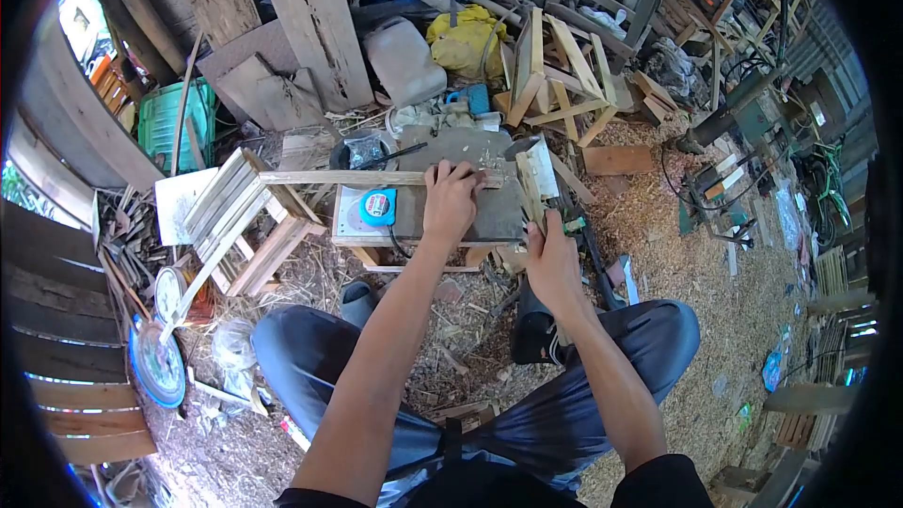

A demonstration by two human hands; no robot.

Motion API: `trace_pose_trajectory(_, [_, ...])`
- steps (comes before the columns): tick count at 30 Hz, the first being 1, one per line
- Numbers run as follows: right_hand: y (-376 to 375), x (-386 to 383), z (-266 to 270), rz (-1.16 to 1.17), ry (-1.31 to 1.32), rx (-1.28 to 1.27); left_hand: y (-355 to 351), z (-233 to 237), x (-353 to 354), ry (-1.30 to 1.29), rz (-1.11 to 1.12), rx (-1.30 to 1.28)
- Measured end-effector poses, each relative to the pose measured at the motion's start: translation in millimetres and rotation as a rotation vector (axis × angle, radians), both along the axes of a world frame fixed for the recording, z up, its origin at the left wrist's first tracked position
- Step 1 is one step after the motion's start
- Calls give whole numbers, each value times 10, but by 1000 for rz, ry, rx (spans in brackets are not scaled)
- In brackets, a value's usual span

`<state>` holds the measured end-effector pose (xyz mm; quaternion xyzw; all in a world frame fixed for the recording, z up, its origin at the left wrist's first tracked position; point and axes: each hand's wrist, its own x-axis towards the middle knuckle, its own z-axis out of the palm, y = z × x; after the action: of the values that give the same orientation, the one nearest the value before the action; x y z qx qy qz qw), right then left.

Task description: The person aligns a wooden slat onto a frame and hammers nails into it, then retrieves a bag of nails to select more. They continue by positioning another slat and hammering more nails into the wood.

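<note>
A long narrow wooden strip (pixel 348 177) lies across a low workbench (pixel 503 216). My left hand (pixel 451 202) is closed over the strip near its right end, fingers curled around the far edge. My right hand (pixel 555 259) grips a wooden-handled tool (pixel 534 179) with a broad pale flat face, pointing away from me at the bench's right edge; I cannot tell its exact kind. Left of my left hand, a blue tape measure (pixel 378 208) rests on the bench. Behind the strip sits a dark bowl (pixel 365 150) holding small pieces, with a thin dark tool (pixel 400 154) beside it.
A slatted wooden frame (pixel 235 221) stands left of the bench, under the strip's left end. Beyond the bench are a pale jerrycan (pixel 404 61), a yellow bag (pixel 468 42) and another wooden frame (pixel 564 75). Wood shavings (pixel 673 254) cover the floor at right.
</note>
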<state>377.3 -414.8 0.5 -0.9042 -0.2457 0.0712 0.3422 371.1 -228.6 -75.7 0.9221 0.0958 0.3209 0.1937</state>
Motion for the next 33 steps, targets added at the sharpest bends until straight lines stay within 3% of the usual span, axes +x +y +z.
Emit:
trace_pose_trajectory(4, [-39,-6,-83,46,51,-160,-6,11,5,6,-2,4])
trace_pose_trajectory(11, [-34,11,-19,8,28,-60,22,-25,7,79,11,48])
trace_pose_trajectory(13, [-51,29,-81,94,-3,-163,-3,-6,-1,54,1,31])
trace_pose_trajectory(17, [-31,26,-75,46,75,-100,11,25,-8,25,-10,28])
trace_pose_trajectory(19, [-40,35,-131,-3,-19,21,-12,42,-23,13,-23,2])
trace_pose_trajectory(33, [0,105,-104,-4,43,23,22,1,17,88,-6,-2])
